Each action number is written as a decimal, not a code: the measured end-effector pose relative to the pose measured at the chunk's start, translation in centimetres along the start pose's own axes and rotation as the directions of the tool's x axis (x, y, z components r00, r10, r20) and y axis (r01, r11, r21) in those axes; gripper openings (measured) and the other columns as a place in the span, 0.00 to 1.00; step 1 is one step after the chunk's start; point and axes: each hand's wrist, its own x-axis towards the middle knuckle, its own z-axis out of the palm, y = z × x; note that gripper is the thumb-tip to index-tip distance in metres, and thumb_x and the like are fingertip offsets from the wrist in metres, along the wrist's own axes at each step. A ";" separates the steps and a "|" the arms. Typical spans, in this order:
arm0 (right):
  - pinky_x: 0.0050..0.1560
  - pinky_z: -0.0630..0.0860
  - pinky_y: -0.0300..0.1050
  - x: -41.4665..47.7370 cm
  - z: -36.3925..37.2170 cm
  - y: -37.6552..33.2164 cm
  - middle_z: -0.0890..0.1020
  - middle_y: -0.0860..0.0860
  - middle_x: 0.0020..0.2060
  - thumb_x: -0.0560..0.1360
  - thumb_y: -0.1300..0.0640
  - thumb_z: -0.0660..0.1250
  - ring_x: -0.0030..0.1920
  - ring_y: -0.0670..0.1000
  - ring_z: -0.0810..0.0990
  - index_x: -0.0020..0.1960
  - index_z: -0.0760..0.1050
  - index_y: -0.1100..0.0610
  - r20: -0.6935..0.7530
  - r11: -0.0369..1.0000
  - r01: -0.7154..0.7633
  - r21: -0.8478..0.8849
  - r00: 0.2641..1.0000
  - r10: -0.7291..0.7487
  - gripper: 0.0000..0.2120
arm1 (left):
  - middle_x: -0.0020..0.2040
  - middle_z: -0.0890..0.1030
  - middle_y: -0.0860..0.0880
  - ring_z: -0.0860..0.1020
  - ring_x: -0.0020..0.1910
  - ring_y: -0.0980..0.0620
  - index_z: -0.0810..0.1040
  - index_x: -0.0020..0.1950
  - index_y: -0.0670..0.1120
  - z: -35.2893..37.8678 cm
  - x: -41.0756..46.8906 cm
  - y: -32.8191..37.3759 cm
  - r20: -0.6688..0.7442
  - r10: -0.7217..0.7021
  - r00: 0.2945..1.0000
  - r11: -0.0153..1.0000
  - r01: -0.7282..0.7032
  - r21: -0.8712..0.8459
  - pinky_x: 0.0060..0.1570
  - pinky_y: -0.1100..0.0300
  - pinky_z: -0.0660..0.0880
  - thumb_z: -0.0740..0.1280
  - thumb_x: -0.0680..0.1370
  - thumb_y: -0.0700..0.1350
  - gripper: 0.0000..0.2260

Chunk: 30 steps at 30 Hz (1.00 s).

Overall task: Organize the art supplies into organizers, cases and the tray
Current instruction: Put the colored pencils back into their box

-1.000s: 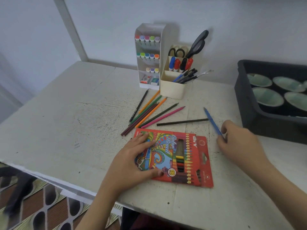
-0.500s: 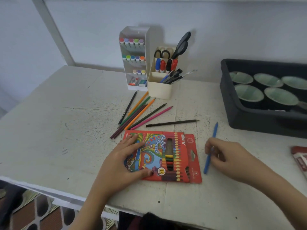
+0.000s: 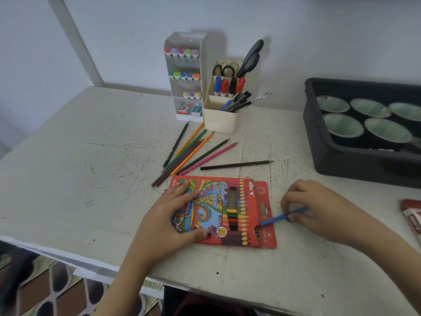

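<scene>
The left hand (image 3: pixel 173 215) lies flat, fingers spread, pressing the red pencil box (image 3: pixel 245 201) onto the table (image 3: pixel 91 167). The right hand (image 3: pixel 319 210) pinches a blue pencil (image 3: pixel 279 217) between thumb and curled fingers, its far end at the box's right edge. Loose pencils (image 3: pixel 193 151) lie fanned just behind the box, a black pencil (image 3: pixel 237 164) apart to their right. Farther back stand a marker rack (image 3: pixel 184 37) and a cream holder (image 3: pixel 221 122). A dark tray (image 3: pixel 319 137) sits at the right.
</scene>
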 end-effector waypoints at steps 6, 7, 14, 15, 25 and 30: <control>0.42 0.73 0.38 -0.1 0.4 0.2 0.76 0.40 0.40 0.77 0.53 0.64 0.41 0.42 0.74 0.44 0.70 0.42 -0.166 0.981 -0.103 0.167 0.977 0.131 0.07 | 0.69 0.58 0.72 0.51 0.67 0.78 0.65 0.64 0.70 0.0 -0.1 0.2 0.003 0.000 1.000 1.000 0.000 0.011 0.62 0.75 0.51 0.67 0.59 0.72 0.34; 0.40 0.72 0.36 -0.1 0.6 0.3 0.76 0.41 0.40 0.77 0.54 0.63 0.41 0.42 0.73 0.46 0.71 0.43 -0.212 0.976 -0.136 0.168 0.962 0.170 0.05 | 0.69 0.57 0.72 0.51 0.67 0.78 0.64 0.64 0.70 0.0 -0.2 0.2 0.003 0.001 1.000 1.000 -0.001 0.012 0.62 0.74 0.51 0.67 0.59 0.72 0.34; 0.36 0.62 0.29 0.6 1.8 -0.6 0.72 0.40 0.39 0.77 0.53 0.63 0.38 0.39 0.69 0.48 0.74 0.46 -0.281 0.980 -0.157 0.121 0.942 0.185 0.03 | 0.68 0.58 0.73 0.52 0.68 0.76 0.65 0.64 0.70 0.0 -0.1 0.1 -0.010 0.010 1.000 1.000 -0.010 -0.003 0.64 0.71 0.52 0.68 0.59 0.72 0.34; 0.37 0.63 0.29 0.7 1.9 -0.8 0.72 0.39 0.38 0.77 0.53 0.64 0.39 0.39 0.70 0.48 0.75 0.46 -0.285 0.985 -0.126 0.120 0.946 0.156 0.03 | 0.68 0.58 0.73 0.52 0.69 0.75 0.66 0.64 0.69 0.0 -0.1 0.1 -0.014 0.012 1.000 1.000 -0.012 -0.009 0.64 0.71 0.52 0.68 0.59 0.72 0.34; 0.52 0.60 0.43 1.7 3.7 -1.8 0.79 0.38 0.45 0.70 0.46 0.64 0.46 0.40 0.74 0.48 0.83 0.45 -0.374 0.981 0.045 0.189 0.927 0.030 0.11 | 0.69 0.58 0.72 0.53 0.71 0.71 0.66 0.66 0.67 0.2 -0.2 0.0 -0.004 0.009 1.000 1.000 -0.009 -0.021 0.68 0.65 0.55 0.67 0.60 0.73 0.36; 0.71 0.52 0.58 -0.1 4.1 -2.5 0.69 0.50 0.70 0.79 0.41 0.51 0.70 0.51 0.66 0.71 0.66 0.49 -0.378 0.953 -0.276 0.123 0.875 0.302 0.25 | 0.70 0.60 0.70 0.54 0.71 0.70 0.67 0.66 0.67 0.2 -0.1 -0.3 -0.008 0.008 1.000 0.999 -0.009 -0.032 0.69 0.62 0.57 0.67 0.60 0.74 0.36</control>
